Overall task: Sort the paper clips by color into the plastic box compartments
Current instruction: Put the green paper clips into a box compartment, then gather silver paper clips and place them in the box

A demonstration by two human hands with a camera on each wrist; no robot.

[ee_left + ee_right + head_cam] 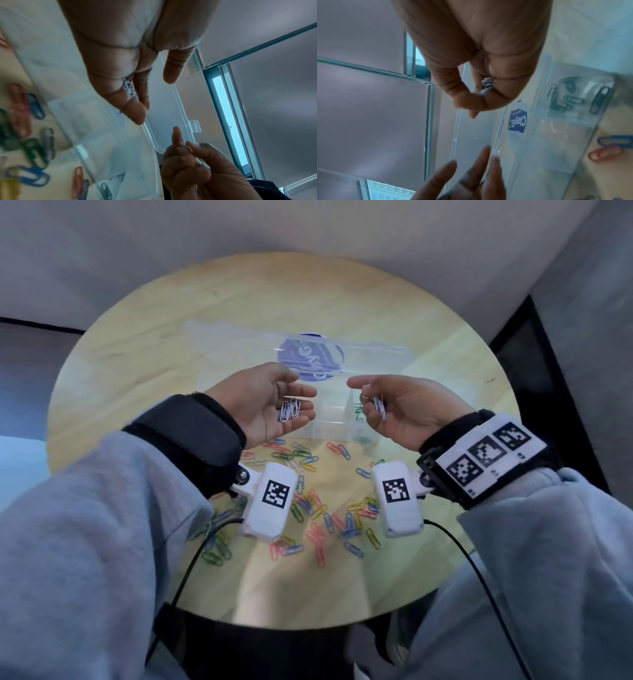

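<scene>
My left hand lies palm up over the clear plastic box, and several white paper clips rest loose on its relaxed fingers. The left wrist view shows those white clips lying along the fingers. To the right, my right hand is also turned palm up, its fingers curled round a small bunch of white clips. In the right wrist view the thumb and fingers pinch that bunch. Green clips lie in one compartment of the box.
The box's lid stands open behind the hands, with a blue sticker on it. A scatter of red, blue, green, yellow and white clips covers the round wooden table in front of the box. Walls close in behind.
</scene>
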